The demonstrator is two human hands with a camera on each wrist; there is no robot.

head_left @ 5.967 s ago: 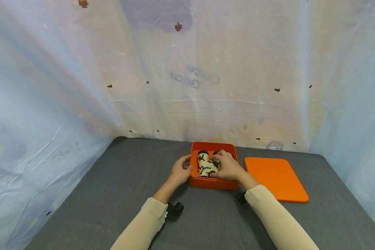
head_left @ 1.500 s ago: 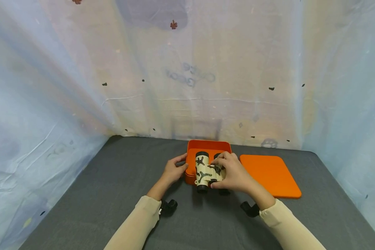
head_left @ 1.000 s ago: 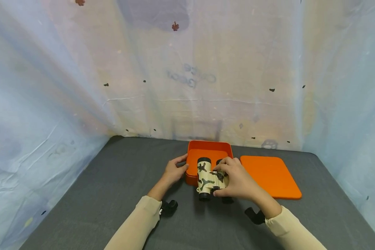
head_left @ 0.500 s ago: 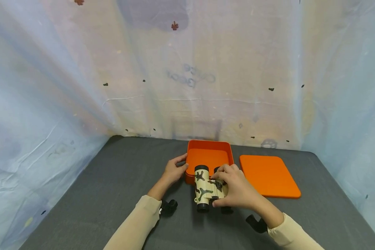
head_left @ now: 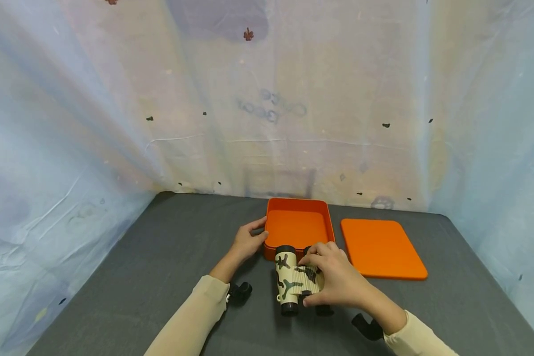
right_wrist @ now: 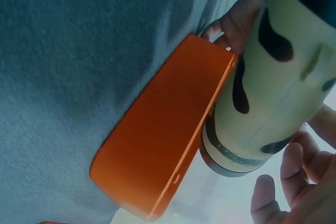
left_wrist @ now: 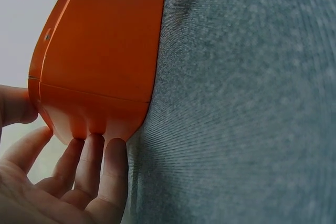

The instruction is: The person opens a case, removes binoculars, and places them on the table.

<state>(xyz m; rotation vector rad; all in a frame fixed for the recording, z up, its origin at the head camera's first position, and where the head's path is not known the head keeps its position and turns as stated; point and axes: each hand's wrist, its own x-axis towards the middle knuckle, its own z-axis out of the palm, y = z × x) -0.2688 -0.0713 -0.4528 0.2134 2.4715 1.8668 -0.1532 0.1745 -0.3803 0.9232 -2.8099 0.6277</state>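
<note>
My right hand [head_left: 338, 282] grips a pair of beige binoculars [head_left: 287, 284] with a dark camouflage pattern and black ends. Its thumb is on the near side and the fingers lie over the far side. The binoculars are above the front of an orange-red box [head_left: 298, 225], whose inside shows bare in the head view. In the right wrist view, one barrel of the binoculars [right_wrist: 268, 87] fills the right side. At the box's left wall is my left hand [head_left: 247, 241]. In the left wrist view its fingertips [left_wrist: 115, 153] touch the outer wall of the box [left_wrist: 100, 35].
Flat on the table to the right of the box lies an orange lid [head_left: 382, 249]. Dark grey cloth covers the table [head_left: 182, 237]. Pale printed sheeting [head_left: 338, 99] hangs behind and at the sides. A black wrist camera [head_left: 239, 294] juts from the left sleeve.
Six seconds ago the binoculars lay inside the box. My right hand has lifted them out and drawn them back toward me, past the front wall. My left hand has stayed at the box.
</note>
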